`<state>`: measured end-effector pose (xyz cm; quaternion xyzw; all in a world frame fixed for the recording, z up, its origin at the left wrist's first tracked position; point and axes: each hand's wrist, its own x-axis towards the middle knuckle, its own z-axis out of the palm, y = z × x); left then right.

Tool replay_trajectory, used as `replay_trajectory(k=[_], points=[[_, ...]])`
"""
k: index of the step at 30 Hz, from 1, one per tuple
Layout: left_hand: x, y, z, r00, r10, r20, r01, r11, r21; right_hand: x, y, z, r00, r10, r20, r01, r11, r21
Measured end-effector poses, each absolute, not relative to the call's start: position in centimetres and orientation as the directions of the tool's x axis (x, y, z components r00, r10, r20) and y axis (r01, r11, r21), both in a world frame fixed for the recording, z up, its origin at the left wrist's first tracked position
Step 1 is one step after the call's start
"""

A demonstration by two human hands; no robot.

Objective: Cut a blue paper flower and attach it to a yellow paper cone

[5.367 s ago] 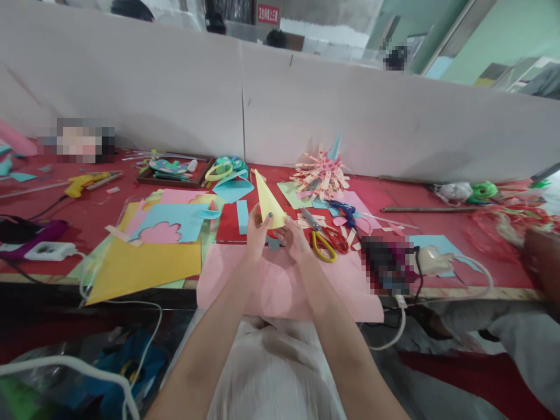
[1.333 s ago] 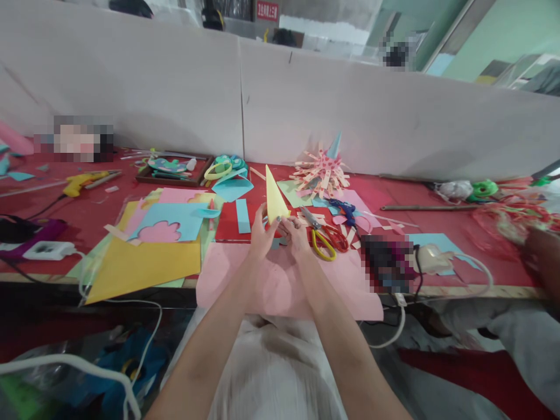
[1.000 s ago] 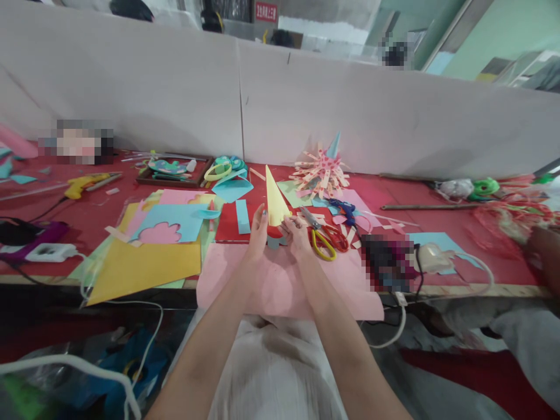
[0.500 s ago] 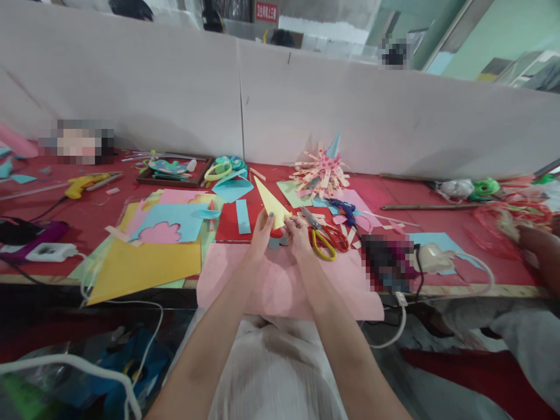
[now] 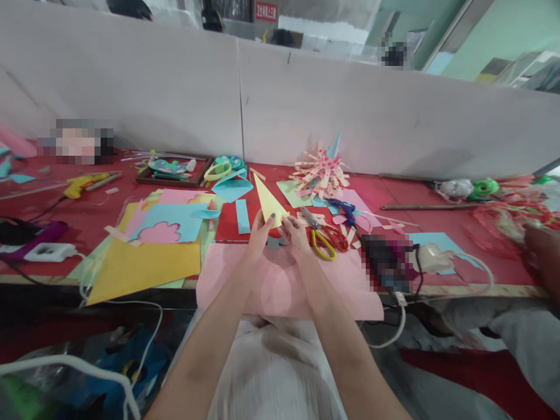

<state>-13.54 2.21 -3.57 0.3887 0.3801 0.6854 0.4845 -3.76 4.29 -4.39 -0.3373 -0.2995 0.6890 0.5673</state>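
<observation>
A pale yellow paper cone (image 5: 268, 204), its narrow tip pointing up and left, is held between both hands above the pink sheet (image 5: 289, 286). My left hand (image 5: 261, 230) grips its lower left side, the thumb lying on the paper. At the lower right corner my right hand (image 5: 295, 232) pinches the edge. Just right of that hand lie scissors (image 5: 322, 244) with a yellow handle and a red one. Behind the cone are a red sheet (image 5: 227, 224) and a light blue paper strip (image 5: 242, 216).
A spiky pink paper figure with a blue cone (image 5: 324, 169) stands at the back. Left are coloured paper sheets (image 5: 153, 262), a tray (image 5: 175, 175) and a yellow glue gun (image 5: 81, 184). A blue glue gun (image 5: 345, 210) lies right; another person's hand (image 5: 542, 245) is at the far right.
The cone has shifted slightly in my hands, with my left hand a little further left. The other person's hand at the far right has moved slightly.
</observation>
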Motion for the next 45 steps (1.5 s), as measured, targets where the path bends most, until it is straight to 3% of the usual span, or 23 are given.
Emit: replay_trajectory(k=[5, 12, 15, 18, 20, 23, 29, 36, 45], points=[[-13.8, 2.4, -3.7, -0.278, 0.945, 0.173, -0.375, -0.273, 0.886, -3.9, 4.0, -4.2, -0.197, 0.967, -0.161, -0.647, -0.252, -0.719], [-13.8, 2.2, -3.7, -0.286, 0.94, 0.188, -0.276, -0.269, 0.923, -3.9, 3.9, -4.1, -0.209, 0.967, -0.148, -0.637, -0.249, -0.729], [-13.8, 1.9, -3.3, -0.343, 0.889, 0.304, -0.071, -0.347, 0.935, -3.9, 3.9, -4.1, -0.185, 0.974, -0.133, -0.644, -0.223, -0.732], [-13.8, 1.5, -3.3, -0.404, 0.764, 0.504, 0.293, -0.414, 0.862, -3.8, 4.0, -4.1, -0.137, 0.98, -0.143, -0.652, -0.198, -0.732], [-13.8, 1.5, -3.6, -0.32, 0.708, 0.629, 0.485, -0.448, 0.751, -3.7, 4.1, -4.1, -0.107, 0.983, -0.147, -0.654, -0.181, -0.734], [-13.8, 1.6, -4.3, -0.156, 0.695, 0.702, 0.615, -0.488, 0.62, -3.7, 4.3, -4.2, -0.067, 0.986, -0.153, -0.649, -0.159, -0.744], [-14.0, 2.0, -5.0, -0.148, 0.699, 0.699, 0.653, -0.462, 0.6, -3.8, 4.0, -4.0, -0.108, 0.989, -0.103, -0.637, -0.149, -0.757], [-14.0, 1.9, -4.7, -0.168, 0.668, 0.725, 0.649, -0.478, 0.592, -3.9, 4.1, -4.1, -0.064, 0.988, -0.141, -0.639, -0.149, -0.755], [-14.0, 1.7, -4.3, -0.214, 0.683, 0.699, 0.617, -0.46, 0.638, -3.9, 3.7, -3.8, -0.054, 0.995, -0.086, -0.597, -0.102, -0.796]])
